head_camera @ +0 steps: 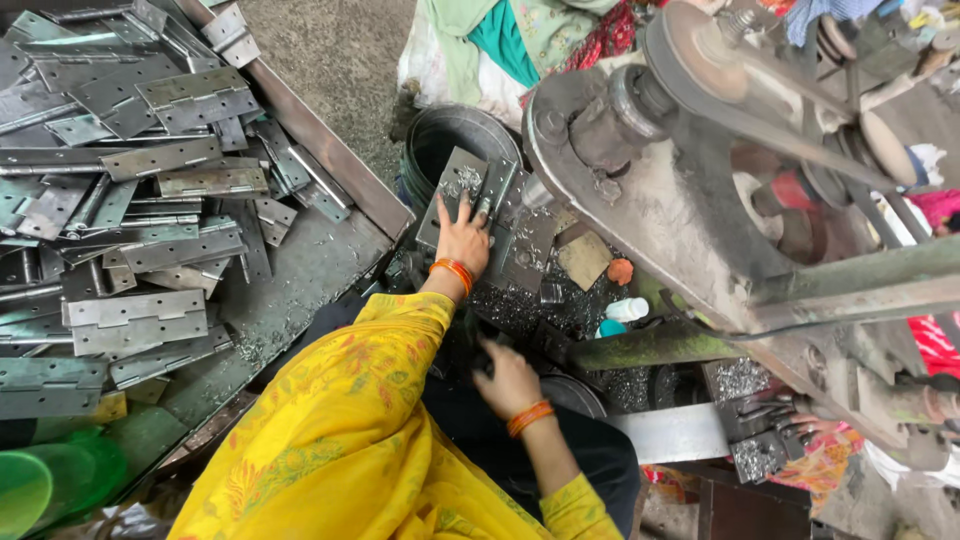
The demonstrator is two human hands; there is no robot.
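While the left hand (463, 238) presses flat, fingers spread, on the hinge plate (462, 190) at centre frame, the right hand (508, 378) curls on something hidden — swarf or the belt pulley (700, 60) could cut fingers.

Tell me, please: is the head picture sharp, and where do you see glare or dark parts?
Head view: even daylight, mostly sharp; the pile of metal hinges shows pale glare; the left hand on a hinge is clear; the right hand sits in a darker area under the machine; straight edges bend slightly near the corners.
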